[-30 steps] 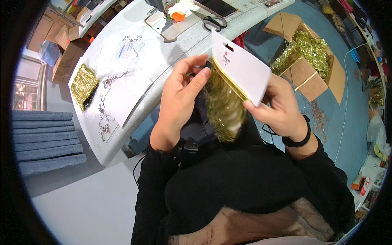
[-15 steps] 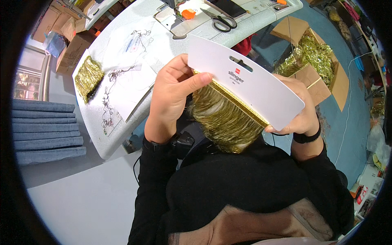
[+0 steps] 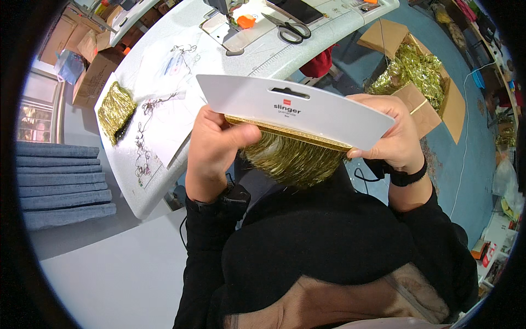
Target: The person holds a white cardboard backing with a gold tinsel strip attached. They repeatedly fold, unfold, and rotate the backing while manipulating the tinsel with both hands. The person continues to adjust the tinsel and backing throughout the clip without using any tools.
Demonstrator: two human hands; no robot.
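Between my hands, above my lap, is a white header card [image 3: 329, 112] with a curved edge and a hanging slot. A gold tinsel garland [image 3: 296, 159] hangs below it, its gold trim band [image 3: 290, 131] lying along the card's lower edge. My left hand [image 3: 216, 145] grips the left end, thumb on the gold band and fingers behind the card. At the right end my right hand [image 3: 392, 134] pinches the card and band, thumb in front. The card partly hides the fingers of both hands.
Another gold tinsel bundle [image 3: 116, 112] lies on the white table [image 3: 139, 194], near dark thread scraps [image 3: 142, 148]. Scissors [image 3: 290, 30], a phone [image 3: 296, 10] and an orange piece [image 3: 246, 21] are beside a sewing machine [image 3: 222, 6]. On the floor at right, an open cardboard box [image 3: 453, 109] holds more tinsel.
Both hands have turned the card to lie more level, its left end moving left and down. The tinsel now shows less below it, and the view has shifted slightly.
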